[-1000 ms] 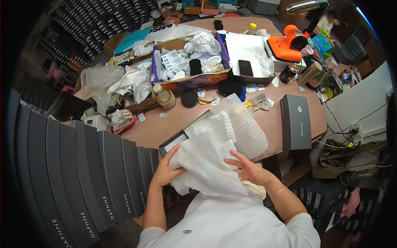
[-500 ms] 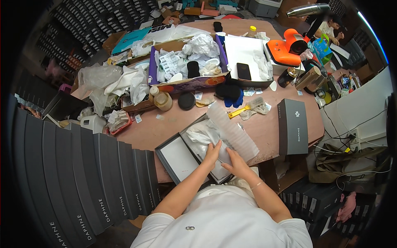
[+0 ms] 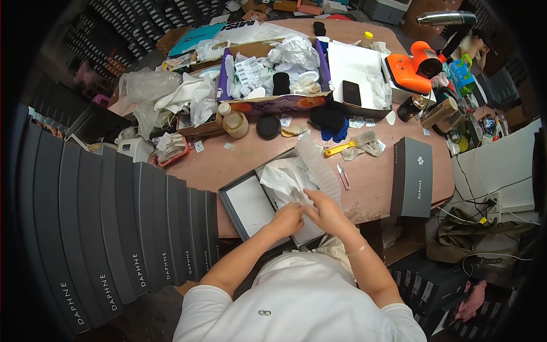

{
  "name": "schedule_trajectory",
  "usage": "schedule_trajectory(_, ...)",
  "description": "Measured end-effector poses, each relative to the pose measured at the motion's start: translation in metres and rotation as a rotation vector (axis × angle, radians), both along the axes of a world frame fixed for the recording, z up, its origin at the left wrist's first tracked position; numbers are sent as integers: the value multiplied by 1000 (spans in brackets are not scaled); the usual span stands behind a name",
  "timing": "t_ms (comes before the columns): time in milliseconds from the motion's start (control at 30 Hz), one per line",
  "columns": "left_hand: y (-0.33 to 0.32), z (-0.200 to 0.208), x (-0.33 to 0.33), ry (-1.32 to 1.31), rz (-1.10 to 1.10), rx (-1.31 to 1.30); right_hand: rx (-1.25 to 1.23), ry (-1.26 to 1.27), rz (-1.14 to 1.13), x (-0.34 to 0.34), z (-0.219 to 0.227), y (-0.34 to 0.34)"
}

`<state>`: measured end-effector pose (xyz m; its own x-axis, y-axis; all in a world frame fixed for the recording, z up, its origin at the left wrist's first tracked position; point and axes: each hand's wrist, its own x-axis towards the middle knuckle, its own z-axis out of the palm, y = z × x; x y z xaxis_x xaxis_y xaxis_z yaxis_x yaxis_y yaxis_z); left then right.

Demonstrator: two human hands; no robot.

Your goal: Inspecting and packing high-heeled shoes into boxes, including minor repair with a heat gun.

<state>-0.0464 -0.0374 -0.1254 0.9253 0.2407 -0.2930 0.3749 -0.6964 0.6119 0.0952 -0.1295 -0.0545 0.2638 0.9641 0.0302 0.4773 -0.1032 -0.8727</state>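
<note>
An open dark grey shoe box [image 3: 263, 171] lies at the table's front edge, tilted, with its open lid [image 3: 232, 212] alongside on the left. Crumpled white tissue paper [image 3: 279, 181] fills the box's far part. A translucent foam sheet [image 3: 319, 168] stands up along the right side. Over the near part of the box, my left hand [image 3: 286, 219] is closed, its fingers pinched at the tissue's edge. Close beside it, my right hand [image 3: 329, 214] has thumb and forefinger apart, over the foam sheet's near end. Whatever the tissue wraps is hidden.
Stacked grey shoe boxes [image 3: 119, 216] rise along the left. A closed grey box [image 3: 411, 176] lies on the right. Behind are red-handled snips [image 3: 343, 176], a yellow-handled brush [image 3: 347, 145], a glue jar [image 3: 235, 124], a purple-edged carton [image 3: 273, 105] and a phone [image 3: 351, 93].
The foam sheet has shifted back and left, uncovering the snips. My left hand has curled its fingers, and my right hand has lifted slightly. The view has turned a little.
</note>
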Motion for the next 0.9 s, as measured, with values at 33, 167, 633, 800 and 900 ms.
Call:
schedule_trajectory(33,0,-3,-2,30,-160,94,13,-123,-25,4,-25,21)
schedule_trajectory(167,-13,-40,-1,154,-395,389,-299,-495,69,1,-95,91)
schedule_trajectory(633,-7,-12,6,280,-341,183,-223,-807,198,-13,-102,104)
schedule_trajectory(800,-19,-5,-31,-246,520,-456,-211,-680,181,-29,-113,96)
schedule_trajectory(900,-5,-24,-25,-367,1143,-1129,-99,-448,175,-8,-79,74)
